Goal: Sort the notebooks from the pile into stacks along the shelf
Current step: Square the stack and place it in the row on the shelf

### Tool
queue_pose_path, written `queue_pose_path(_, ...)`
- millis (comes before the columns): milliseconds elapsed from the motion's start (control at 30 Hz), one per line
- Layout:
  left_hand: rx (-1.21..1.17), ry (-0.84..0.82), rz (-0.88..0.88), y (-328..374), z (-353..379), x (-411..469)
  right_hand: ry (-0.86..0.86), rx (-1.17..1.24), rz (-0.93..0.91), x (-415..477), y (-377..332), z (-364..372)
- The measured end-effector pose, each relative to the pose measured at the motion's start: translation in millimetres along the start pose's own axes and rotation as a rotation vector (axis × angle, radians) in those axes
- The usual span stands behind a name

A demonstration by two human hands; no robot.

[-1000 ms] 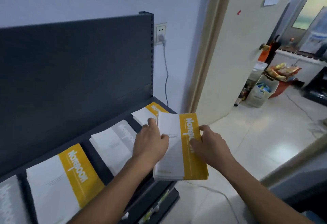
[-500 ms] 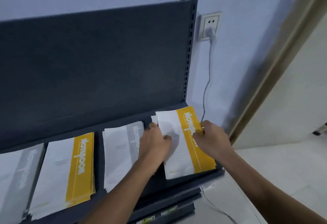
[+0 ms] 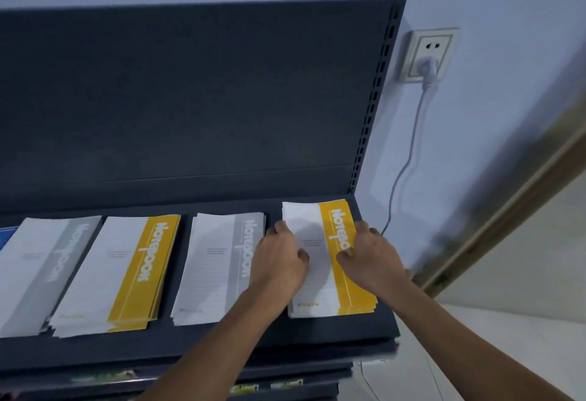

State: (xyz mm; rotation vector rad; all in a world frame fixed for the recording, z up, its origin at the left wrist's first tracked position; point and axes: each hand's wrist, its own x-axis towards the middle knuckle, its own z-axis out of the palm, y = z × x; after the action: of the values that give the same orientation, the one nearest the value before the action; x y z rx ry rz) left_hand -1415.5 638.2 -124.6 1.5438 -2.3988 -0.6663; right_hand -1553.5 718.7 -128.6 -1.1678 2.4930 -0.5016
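Notebooks are laid in four stacks side by side along the dark shelf (image 3: pixel 317 334), each cover white with a coloured band carrying the printed title. At the far left edge a sliver of a blue item (image 3: pixel 6 235) is seen, too little of it to be identified. Just beside it lies the first grey-banded stack (image 3: pixel 35 270), cut off by the picture's edge, and next to that the left yellow-banded stack (image 3: pixel 126 273), whose near ends are slightly fanned. A narrow strip of bare shelf separates it from the second grey-banded stack (image 3: pixel 218 264). The left hand (image 3: pixel 279 261) is placed between this stack and the next, its fingers curled round the left edge of the right yellow-banded stack (image 3: pixel 329 296) and its thumb laid on the white cover. This last stack rests flat on the shelf at its right end, close to the right edge. Its right side is gripped by the right hand (image 3: pixel 367 258), the thumb pressed on the yellow band and the fingers curled down over the right edge. Behind the stacks a dark back panel (image 3: pixel 190 99) rises, ended on the right by a slotted upright (image 3: pixel 377 99). Further right, a wall socket (image 3: pixel 426 53) is fixed to the pale wall, with a white plug (image 3: pixel 428 67) seated in it and a cable (image 3: pixel 409 153) hanging down. A door frame (image 3: pixel 507 210), blurred, runs along the right side.
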Motion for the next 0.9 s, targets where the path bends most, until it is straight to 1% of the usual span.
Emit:
queue_pose_path(133, 0.024, 0.026, 0.032, 2.5, 2.4, -0.2, -0.026, -0.048, -0.029, -1.7, 3.9, 1.9)
queue_pose_path(300, 0.045, 0.043, 0.060, -1.0, 2.7, -1.7, 0.024, -0.105, -0.051, -2.5, 2.9, -3.3)
queue_pose_path(400, 0.056, 0.073, 0.078, -7.9, -5.0, -1.1, 0.099, -0.175, -0.115, -2.6, -5.5, -9.6)
queue_pose_path(500, 0.069, 0.099, 0.099, -22.5, -19.0, -1.7, 0.123, -0.175, -0.215, -1.8, -20.3, -11.7)
queue_pose_path(667, 0.098, 0.150, 0.070, -64.2, -52.2, -9.0, 0.083, -0.154, -0.404, -6.8, -66.1, -0.8)
queue_pose_path(900, 0.103, 0.222, -0.089, -149.3, -114.5, -42.1, -0.028, -0.168, -0.644, -25.9, -168.7, 41.7)
